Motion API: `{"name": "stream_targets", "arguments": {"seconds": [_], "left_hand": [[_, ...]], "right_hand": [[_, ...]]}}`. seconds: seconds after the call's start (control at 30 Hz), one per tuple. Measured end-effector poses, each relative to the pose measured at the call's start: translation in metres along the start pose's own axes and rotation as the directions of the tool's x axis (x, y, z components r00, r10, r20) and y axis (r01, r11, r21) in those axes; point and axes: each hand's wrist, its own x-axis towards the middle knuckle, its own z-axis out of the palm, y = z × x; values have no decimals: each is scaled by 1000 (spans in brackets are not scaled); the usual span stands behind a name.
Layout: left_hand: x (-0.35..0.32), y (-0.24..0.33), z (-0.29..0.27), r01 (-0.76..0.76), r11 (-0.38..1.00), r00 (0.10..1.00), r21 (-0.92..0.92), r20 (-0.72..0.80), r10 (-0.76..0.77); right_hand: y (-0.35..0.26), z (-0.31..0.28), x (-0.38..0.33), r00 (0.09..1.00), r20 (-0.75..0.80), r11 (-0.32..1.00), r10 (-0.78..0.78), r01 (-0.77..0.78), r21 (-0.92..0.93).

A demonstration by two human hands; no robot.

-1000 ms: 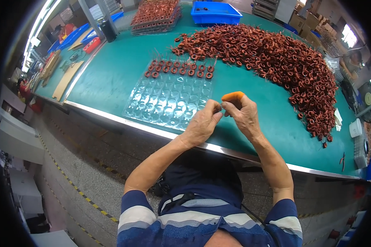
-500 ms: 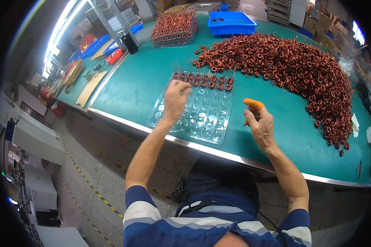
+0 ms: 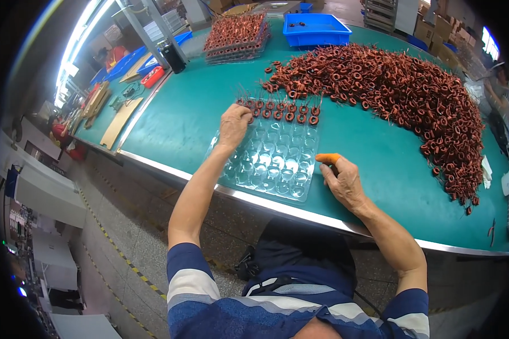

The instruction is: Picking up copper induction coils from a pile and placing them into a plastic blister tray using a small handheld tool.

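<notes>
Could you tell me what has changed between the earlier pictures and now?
The left hand left the right hand and reached forward to the far-left corner of the clear tray, beside the row of copper coils. The right hand drew back right, orange fingertip cover on. The tray and coil pile stayed.

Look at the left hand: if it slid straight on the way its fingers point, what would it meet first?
The left hand points away along the clear tray, so it would probably meet the row of copper coils in the tray's far pockets first; depth is hard to judge.
</notes>
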Motion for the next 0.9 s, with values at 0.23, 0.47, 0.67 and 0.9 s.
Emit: {"name": "stream_targets", "arguments": {"seconds": [0.23, 0.47, 0.67, 0.9], "left_hand": [[4, 3, 14, -105, 994, 992, 44, 69, 102], [-12, 18, -9, 93, 994, 987, -64, 138, -84], [-66, 66, -65, -47, 999, 956, -17, 288, 50], [-88, 67, -61, -84, 996, 942, 20, 328, 72]], "right_hand": [[9, -4, 3, 999, -6, 998, -41, 41, -46], [17, -29, 10, 980, -114, 986, -166, 161, -48], [26, -194, 59, 836, -147, 618, -528, 260, -742], [59, -359, 126, 852, -451, 255, -264, -390, -885]]}}
